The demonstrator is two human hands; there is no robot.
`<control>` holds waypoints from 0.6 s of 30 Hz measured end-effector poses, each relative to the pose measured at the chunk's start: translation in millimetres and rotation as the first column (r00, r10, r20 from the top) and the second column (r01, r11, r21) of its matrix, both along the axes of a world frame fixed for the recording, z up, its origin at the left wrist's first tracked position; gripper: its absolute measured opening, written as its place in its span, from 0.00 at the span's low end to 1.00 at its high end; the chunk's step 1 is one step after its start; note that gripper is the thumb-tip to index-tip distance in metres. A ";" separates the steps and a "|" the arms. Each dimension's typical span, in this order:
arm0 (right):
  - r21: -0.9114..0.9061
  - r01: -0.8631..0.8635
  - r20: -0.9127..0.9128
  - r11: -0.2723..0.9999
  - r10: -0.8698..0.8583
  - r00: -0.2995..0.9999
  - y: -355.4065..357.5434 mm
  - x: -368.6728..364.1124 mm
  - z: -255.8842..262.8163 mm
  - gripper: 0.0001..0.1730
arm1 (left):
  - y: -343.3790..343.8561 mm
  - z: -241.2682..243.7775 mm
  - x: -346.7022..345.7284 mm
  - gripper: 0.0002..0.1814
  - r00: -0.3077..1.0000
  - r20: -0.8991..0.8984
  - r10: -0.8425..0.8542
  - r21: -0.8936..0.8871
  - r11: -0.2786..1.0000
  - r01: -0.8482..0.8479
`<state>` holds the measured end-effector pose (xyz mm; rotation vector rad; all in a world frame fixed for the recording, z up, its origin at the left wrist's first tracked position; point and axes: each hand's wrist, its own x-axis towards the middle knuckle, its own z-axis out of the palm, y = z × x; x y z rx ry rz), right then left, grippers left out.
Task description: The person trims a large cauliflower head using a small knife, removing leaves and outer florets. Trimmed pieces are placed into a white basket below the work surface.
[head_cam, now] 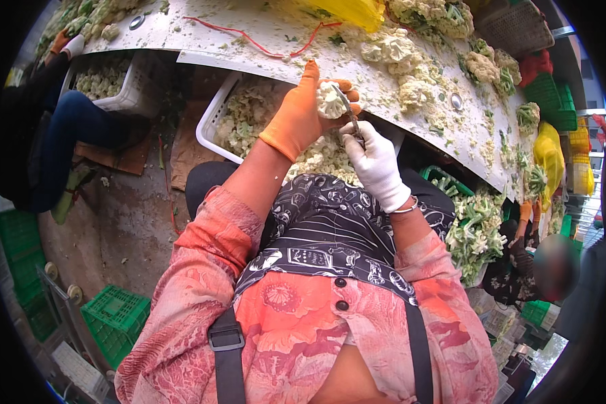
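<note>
My left hand [299, 114], in an orange glove, holds a small cauliflower piece [330, 101] with its cut stem side turned to the right. In a white knit glove, my right hand [375, 159] grips a small knife [352, 118], whose curved blade lies against the piece. Both hands are above a white plastic crate [213, 132] in front of my lap. Cut cauliflower florets [242, 118] fill much of that crate. My forearms and gloves hide part of its contents.
A white worktable [262, 30] carries cauliflower heads [401, 53], crumbs, a red string [247, 38] and a yellow mesh bag [356, 12]. Trimmed stalks [477, 232] are heaped at my right. Co-workers sit at both sides. A green crate [115, 323] stands on the floor behind left.
</note>
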<state>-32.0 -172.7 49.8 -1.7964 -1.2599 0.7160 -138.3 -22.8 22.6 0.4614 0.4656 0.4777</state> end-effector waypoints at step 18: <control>-0.390 -0.204 -0.765 0.898 -0.193 0.614 20.2 -24.8 7.3 0.10 | -20.1 -5.8 -8.0 0.32 0.934 -0.252 0.252 0.243 0.951 -0.191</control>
